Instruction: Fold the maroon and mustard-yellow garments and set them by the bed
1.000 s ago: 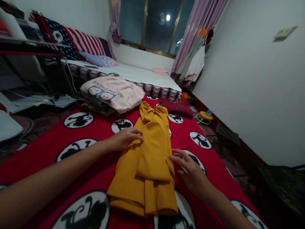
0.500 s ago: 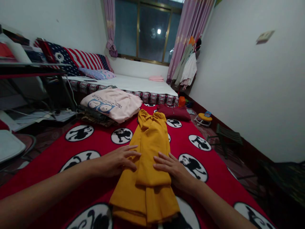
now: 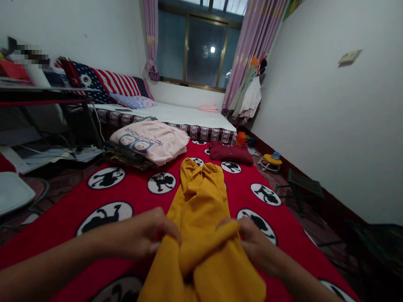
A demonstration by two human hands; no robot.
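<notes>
A mustard-yellow garment (image 3: 204, 205) lies lengthwise on a red blanket (image 3: 132, 184) printed with black-and-white monkey circles. Its far end is gathered and narrow; the near part is lifted and bunched. On the left edge of the cloth, my left hand (image 3: 147, 235) is closed, thumb and fingers pinching the fabric. My right hand (image 3: 252, 243) grips the right edge, where a rolled fold of cloth hides some of its fingers. Both hands are slightly blurred. What kind of garment it is, I cannot tell for sure.
A pale pink printed top (image 3: 151, 140) tops a pile of folded clothes at the back left. Beyond the garment lies a folded maroon garment (image 3: 231, 153). A bed (image 3: 176, 111) stands under the window, a desk (image 3: 47, 90) at left, and a small dark stool (image 3: 304, 184) at right.
Both hands went from lying flat with fingers spread on the yellow garment to gripping its sides. Its near part has been raised and bunched towards me.
</notes>
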